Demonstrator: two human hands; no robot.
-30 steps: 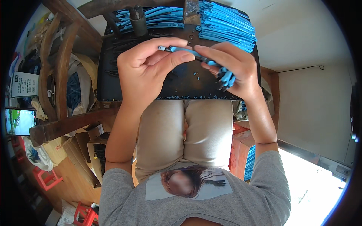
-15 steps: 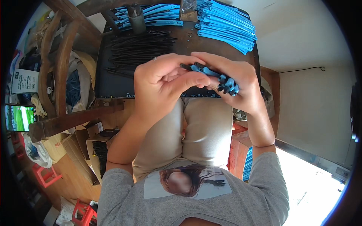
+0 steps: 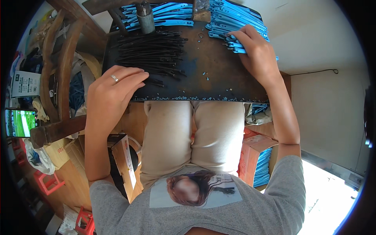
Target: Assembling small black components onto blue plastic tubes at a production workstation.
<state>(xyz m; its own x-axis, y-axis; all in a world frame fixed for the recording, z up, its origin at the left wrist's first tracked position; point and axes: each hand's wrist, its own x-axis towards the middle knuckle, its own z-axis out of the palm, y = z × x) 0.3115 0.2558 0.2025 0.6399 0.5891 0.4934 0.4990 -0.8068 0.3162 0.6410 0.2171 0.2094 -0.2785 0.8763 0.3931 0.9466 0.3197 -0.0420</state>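
Observation:
My right hand point(image 3: 256, 51) is closed around a small bundle of blue strips point(image 3: 237, 49) with dark tips among them, at the near side of a pile of blue slotted strips point(image 3: 231, 17). Its fingers hide most of the bundle. At the left of the table my left hand point(image 3: 113, 88), with a ring on one finger, is closed at the near edge of a pile of thin black strips point(image 3: 150, 51). A few short black ends point(image 3: 157, 83) stick out past its fingertips; the rest is hidden under the hand.
The dark worktable point(image 3: 211, 84) has small blue scraps along its near edge. A metal post point(image 3: 146, 21) rises between more blue strips point(image 3: 172, 15) and the black pile. Boxes point(image 3: 261, 164) of strips stand beside my legs. A phone point(image 3: 21, 122) is lit at far left.
My hands were together over my lap with blue and black pieces; now they are apart. The left has gone to the black strips, the right out to the blue pile with its bundle.

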